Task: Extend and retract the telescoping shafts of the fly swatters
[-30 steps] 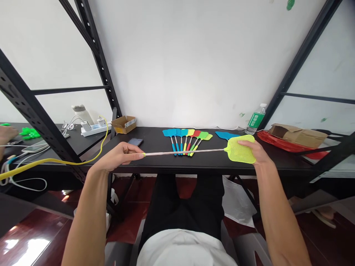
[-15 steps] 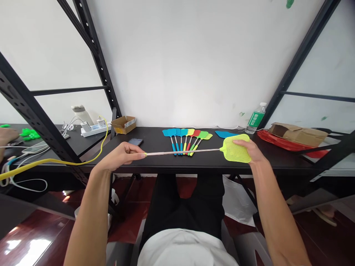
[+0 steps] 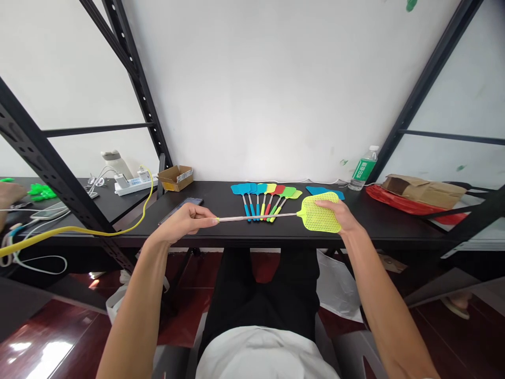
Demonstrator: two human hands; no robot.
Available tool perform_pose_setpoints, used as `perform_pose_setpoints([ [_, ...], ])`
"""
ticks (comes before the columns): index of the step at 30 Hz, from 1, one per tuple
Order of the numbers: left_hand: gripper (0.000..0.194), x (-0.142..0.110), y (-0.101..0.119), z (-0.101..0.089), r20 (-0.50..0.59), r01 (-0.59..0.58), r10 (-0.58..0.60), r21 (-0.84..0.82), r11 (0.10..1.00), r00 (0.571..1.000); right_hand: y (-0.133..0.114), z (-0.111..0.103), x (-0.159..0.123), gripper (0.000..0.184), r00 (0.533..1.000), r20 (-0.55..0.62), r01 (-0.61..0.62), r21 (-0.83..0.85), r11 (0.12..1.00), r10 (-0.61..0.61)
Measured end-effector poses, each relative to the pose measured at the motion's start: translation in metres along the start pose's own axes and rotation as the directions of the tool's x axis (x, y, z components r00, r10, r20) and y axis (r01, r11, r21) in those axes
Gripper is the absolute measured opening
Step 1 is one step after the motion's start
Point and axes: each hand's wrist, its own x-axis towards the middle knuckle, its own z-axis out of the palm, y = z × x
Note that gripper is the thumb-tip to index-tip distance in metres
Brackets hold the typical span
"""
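My left hand (image 3: 185, 222) is closed round the handle end of a yellow fly swatter (image 3: 319, 212) with a thin metal telescopic rod (image 3: 256, 216). My right hand (image 3: 340, 216) grips the yellow mesh head from its right side. The swatter is held level just above the front of the black table (image 3: 221, 202). Behind the rod lies a row of several fly swatters (image 3: 266, 196) in blue, yellow, red and green, and a blue swatter head (image 3: 315, 190) lies beside them.
A phone (image 3: 185, 203) lies by my left hand and a small cardboard box (image 3: 177, 177) behind it. A green-labelled bottle (image 3: 362, 169), a brown paper bag (image 3: 422, 190) on red sheets stand right. Left are a power strip (image 3: 132, 182), yellow cable (image 3: 79, 228), black rack posts (image 3: 134, 79).
Both hands have moved closer together, and the visible rod between them is shorter. The yellow head has shifted left, and my left hand a little right.
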Motion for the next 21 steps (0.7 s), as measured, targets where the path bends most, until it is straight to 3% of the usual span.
perform_pose_setpoints([
  [8, 0.038, 0.014, 0.012, 0.033, 0.079, -0.033, 0.033, 0.000, 0.999, 0.996, 0.011, 0.033, 0.001, 0.025, 0.995, 0.086, -0.046, 0.035, 0.998, 0.043],
  [21, 0.036, 0.015, 0.011, 0.035, 0.046, -0.015, 0.016, -0.019, 1.000, 0.999, 0.011, 0.037, -0.001, 0.026, 0.998, 0.059, -0.028, 0.039, 0.999, 0.026],
])
